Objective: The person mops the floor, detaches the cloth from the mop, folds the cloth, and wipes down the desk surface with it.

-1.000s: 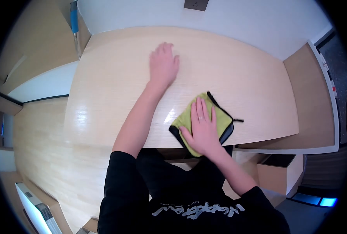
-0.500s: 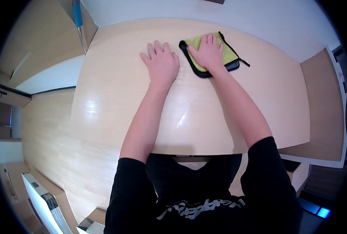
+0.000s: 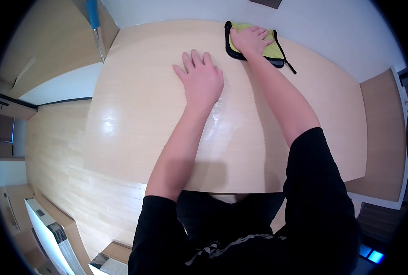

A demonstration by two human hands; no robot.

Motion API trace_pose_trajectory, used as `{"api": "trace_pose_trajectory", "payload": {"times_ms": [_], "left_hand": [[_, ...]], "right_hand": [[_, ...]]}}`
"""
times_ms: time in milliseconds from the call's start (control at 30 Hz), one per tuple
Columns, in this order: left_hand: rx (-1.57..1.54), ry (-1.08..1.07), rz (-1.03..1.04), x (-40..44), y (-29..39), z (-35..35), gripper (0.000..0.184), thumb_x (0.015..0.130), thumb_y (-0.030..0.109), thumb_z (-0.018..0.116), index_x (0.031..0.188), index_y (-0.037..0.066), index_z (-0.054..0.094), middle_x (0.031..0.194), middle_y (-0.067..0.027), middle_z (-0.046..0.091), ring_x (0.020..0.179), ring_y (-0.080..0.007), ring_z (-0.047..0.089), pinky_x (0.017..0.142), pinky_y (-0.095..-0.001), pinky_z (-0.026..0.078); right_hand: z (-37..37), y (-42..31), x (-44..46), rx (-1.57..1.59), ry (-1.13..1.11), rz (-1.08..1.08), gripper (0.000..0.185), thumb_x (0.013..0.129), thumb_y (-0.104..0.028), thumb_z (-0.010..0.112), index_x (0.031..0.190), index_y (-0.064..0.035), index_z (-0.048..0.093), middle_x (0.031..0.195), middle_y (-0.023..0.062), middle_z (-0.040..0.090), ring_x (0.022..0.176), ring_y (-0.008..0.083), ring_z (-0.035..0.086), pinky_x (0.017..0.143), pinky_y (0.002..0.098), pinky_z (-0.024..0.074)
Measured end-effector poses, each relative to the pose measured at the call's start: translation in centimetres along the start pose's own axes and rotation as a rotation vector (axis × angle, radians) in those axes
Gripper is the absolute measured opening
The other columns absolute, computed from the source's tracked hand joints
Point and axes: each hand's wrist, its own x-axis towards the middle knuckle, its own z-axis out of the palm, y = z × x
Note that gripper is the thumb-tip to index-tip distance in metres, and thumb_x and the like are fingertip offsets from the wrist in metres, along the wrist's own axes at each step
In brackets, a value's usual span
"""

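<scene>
A yellow-green cleaning cloth [image 3: 243,26] with black edging lies folded at the far edge of the table, by the wall. Its grey underside peeks out at the near right corner, where a short black strip sticks out. My right hand [image 3: 251,40] presses flat on the cloth, fingers spread and covering its middle. Left of it, my left hand [image 3: 203,81] rests palm down on the bare tabletop, fingers apart, holding nothing.
The pale wood table [image 3: 149,110] meets a white wall [image 3: 314,27] at the back. A wooden side panel [image 3: 383,133] stands to the right. A blue-handled pole [image 3: 93,16] leans at the back left. Flat boxes [image 3: 57,233] stand on the floor at lower left.
My right hand has slid the cloth away from me to the table's far edge, slightly right. My left hand appears a little further right, still flat. The camera view has shifted somewhat.
</scene>
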Motion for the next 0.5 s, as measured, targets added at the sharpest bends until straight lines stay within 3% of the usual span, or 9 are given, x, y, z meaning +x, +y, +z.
{"api": "trace_pose_trajectory", "payload": {"times_ms": [67, 167, 333, 400, 500], "left_hand": [[0.001, -0.014, -0.002, 0.2, -0.2, 0.0, 0.044, 0.088, 0.025, 0.049, 0.127, 0.005, 0.046, 0.139, -0.0194, 0.040, 0.131, -0.0393, 0.033, 0.101, -0.0660, 0.022], [-0.002, -0.018, -0.005, 0.7, -0.6, 0.6, 0.043, 0.089, 0.026, 0.048, 0.127, 0.006, 0.046, 0.139, -0.0190, 0.040, 0.132, -0.0389, 0.033, 0.101, -0.0656, 0.022], [-0.008, 0.022, 0.003, 1.4, -1.2, 1.7, 0.042, 0.090, 0.027, 0.047, 0.127, 0.007, 0.047, 0.138, -0.0187, 0.041, 0.132, -0.0387, 0.032, 0.101, -0.0653, 0.021], [-0.046, 0.139, 0.041, 1.6, -1.5, 2.0, 0.036, 0.088, 0.026, 0.050, 0.116, 0.003, 0.053, 0.131, -0.0199, 0.044, 0.127, -0.0397, 0.035, 0.101, -0.0652, 0.022], [-0.062, 0.119, 0.047, 2.0, -1.8, 2.2, 0.035, 0.088, 0.026, 0.051, 0.115, 0.003, 0.053, 0.130, -0.0200, 0.045, 0.126, -0.0403, 0.036, 0.101, -0.0655, 0.022]], "right_hand": [[0.0, 1.0, -0.7, 0.007, 0.041, -0.056, 0.085, 0.084, -0.053, 0.041, 0.137, 0.0119, 0.033, 0.144, 0.0265, 0.033, 0.136, 0.0371, 0.025, 0.109, 0.0576, 0.0141], [-0.6, 3.0, -3.4, 0.064, 0.003, -0.308, 0.076, 0.085, -0.052, 0.043, 0.137, 0.0039, 0.039, 0.142, 0.0211, 0.040, 0.136, 0.0317, 0.029, 0.109, 0.0562, 0.0185], [-3.2, 6.4, -13.1, 0.055, 0.062, -0.470, 0.073, 0.086, -0.048, 0.048, 0.137, 0.0043, 0.039, 0.142, 0.0218, 0.037, 0.136, 0.0320, 0.029, 0.109, 0.0556, 0.0204], [-4.9, 7.6, -17.7, 0.073, 0.052, -0.514, 0.073, 0.086, -0.046, 0.049, 0.137, 0.0050, 0.038, 0.143, 0.0228, 0.036, 0.138, 0.0323, 0.027, 0.110, 0.0559, 0.0193], [-8.2, 8.7, -24.3, 0.089, -0.005, -0.565, 0.074, 0.085, -0.045, 0.050, 0.136, 0.0074, 0.037, 0.145, 0.0252, 0.032, 0.138, 0.0338, 0.025, 0.109, 0.0576, 0.0189]]}}
